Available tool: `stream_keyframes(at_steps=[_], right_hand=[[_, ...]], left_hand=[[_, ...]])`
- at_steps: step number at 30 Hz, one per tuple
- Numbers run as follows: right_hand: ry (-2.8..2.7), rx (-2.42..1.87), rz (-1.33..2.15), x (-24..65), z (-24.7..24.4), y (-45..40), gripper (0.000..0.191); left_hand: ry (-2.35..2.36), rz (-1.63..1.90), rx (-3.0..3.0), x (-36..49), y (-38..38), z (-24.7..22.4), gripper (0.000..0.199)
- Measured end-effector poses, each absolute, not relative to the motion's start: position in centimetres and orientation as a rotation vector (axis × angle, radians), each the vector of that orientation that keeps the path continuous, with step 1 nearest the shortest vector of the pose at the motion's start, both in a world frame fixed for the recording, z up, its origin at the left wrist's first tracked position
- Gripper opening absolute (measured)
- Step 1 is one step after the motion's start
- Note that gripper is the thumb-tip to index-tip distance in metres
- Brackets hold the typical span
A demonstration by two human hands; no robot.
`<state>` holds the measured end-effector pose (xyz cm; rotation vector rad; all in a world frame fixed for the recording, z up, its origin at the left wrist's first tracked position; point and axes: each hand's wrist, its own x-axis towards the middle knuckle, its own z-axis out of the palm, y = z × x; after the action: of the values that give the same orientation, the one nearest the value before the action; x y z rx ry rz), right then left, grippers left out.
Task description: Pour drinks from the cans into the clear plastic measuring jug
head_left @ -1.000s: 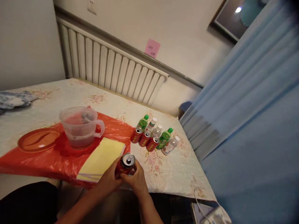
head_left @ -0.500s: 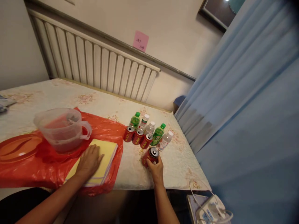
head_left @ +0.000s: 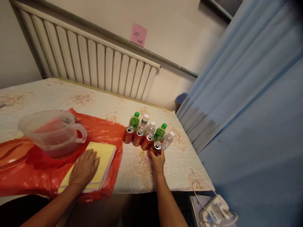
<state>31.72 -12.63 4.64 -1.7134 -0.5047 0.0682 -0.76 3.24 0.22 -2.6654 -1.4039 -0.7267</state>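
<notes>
My right hand grips a dark red drink can at the right end of a row of red cans. Behind the cans stand green-capped bottles and white-capped bottles, all upright. My left hand lies flat, fingers stretched out, on a folded stack of yellow cloths. Those cloths rest on a red plastic bag. A clear plastic jug with a handle stands on the bag, left of the cloths.
A floral cloth covers the table. An orange-red oval piece lies at the left. Behind is a white radiator; a blue curtain hangs along the right. A power strip with cables sits low at the right.
My right hand has moved the dark red can away from me, up to the end of the can row. My left hand stays on the cloths. The view has shifted slightly.
</notes>
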Motion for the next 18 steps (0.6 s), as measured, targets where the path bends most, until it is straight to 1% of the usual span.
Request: stream_keyframes(at_steps=[5,11,18], right_hand=[[-0.482,-1.744,0.019,32.0,3.0,-11.9,0.074],[-0.536,-1.747,-0.057,31.9,1.9,-12.6,0.064],[-0.500,-1.849,-0.131,32.1,0.9,-13.4,0.050]], left_hand=[[-1.399,-0.759,-2.669,-0.8,3.2,0.3,0.043],[-1.405,-0.761,-2.669,-0.8,3.3,0.1,0.043],[-1.410,-0.760,-2.676,-1.0,3.6,-0.3,0.041]])
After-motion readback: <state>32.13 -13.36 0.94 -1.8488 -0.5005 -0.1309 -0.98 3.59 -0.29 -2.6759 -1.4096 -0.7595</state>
